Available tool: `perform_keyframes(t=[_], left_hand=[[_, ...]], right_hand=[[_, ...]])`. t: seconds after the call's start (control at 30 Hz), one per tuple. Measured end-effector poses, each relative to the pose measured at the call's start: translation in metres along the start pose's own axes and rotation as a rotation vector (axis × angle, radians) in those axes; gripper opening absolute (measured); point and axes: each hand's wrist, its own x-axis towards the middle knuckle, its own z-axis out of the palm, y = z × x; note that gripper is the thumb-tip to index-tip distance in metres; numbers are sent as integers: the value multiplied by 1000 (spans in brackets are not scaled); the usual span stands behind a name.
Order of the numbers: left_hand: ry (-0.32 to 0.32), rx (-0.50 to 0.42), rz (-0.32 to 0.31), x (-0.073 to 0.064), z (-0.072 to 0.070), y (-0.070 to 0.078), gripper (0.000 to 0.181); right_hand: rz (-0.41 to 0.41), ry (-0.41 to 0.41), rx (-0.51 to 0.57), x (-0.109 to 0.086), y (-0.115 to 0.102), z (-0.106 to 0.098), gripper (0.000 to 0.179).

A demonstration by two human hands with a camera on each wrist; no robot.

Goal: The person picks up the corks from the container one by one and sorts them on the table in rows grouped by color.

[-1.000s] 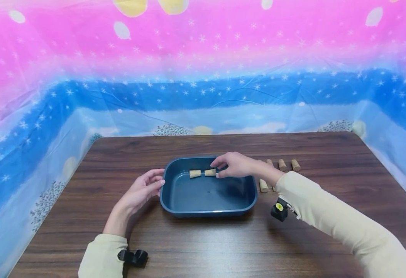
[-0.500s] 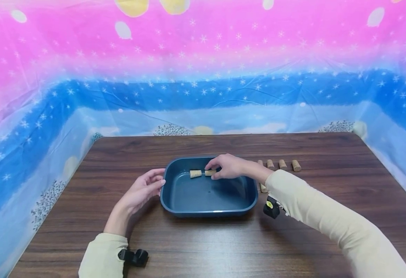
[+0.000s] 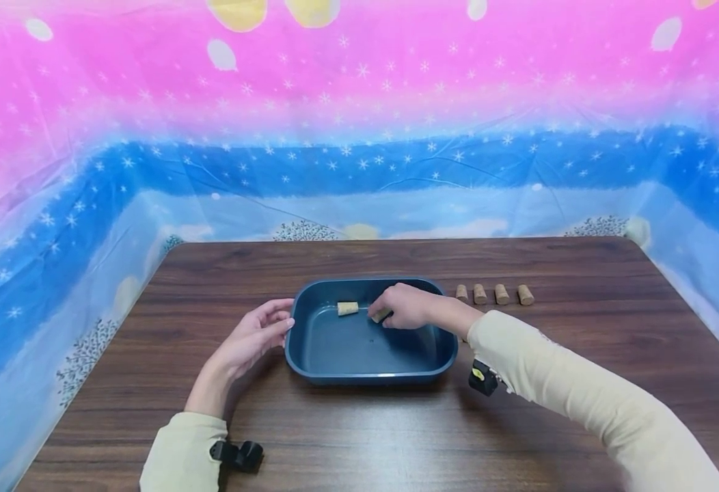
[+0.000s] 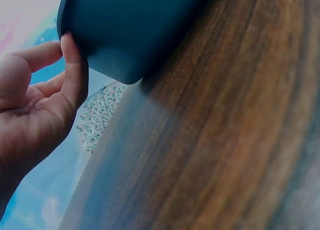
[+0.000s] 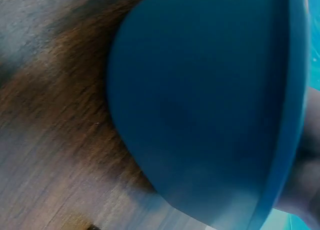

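A dark blue plastic tub (image 3: pixel 368 376) stands on the wooden table. My left hand (image 3: pixel 253 336) touches its left side from outside, thumb tip at the rim, fingers loosely bent. The left wrist view shows those fingertips (image 4: pixel 67 42) right at the tub's edge. Inside the tub, my right hand (image 3: pixel 404 306) pinches a cork stopper (image 3: pixel 381 316), partly hidden by the fingers. A second cork stopper (image 3: pixel 348 308) lies on its side to the left of it, near the back wall. From the right wrist, the tub's outer wall (image 5: pixel 200 99) hides most of the right hand.
Several cork stoppers (image 3: pixel 502 294) stand in a row on the table to the right of the tub, beyond the right forearm. A patterned pink and blue cloth (image 3: pixel 359 157) hangs behind and beside the table (image 3: pixel 359 430).
My right hand has come onto the right cork in the tub, taken hold of it and shifted it slightly towards me, turning it. My left hand stays at the tub's side.
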Motion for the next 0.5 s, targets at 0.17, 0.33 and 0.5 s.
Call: perform_keyframes(t=[0.17, 0.33, 0.5], left_hand=[[2, 19, -7, 0, -1, 0, 50], [4, 21, -15, -1, -1, 1, 51], [9, 21, -17, -1, 0, 1, 52]], right_hand=[[-31, 82, -16, -2, 2, 4, 35], [-68, 168, -42, -1, 5, 7, 28], [-47, 167, -22, 1, 7, 10, 27]])
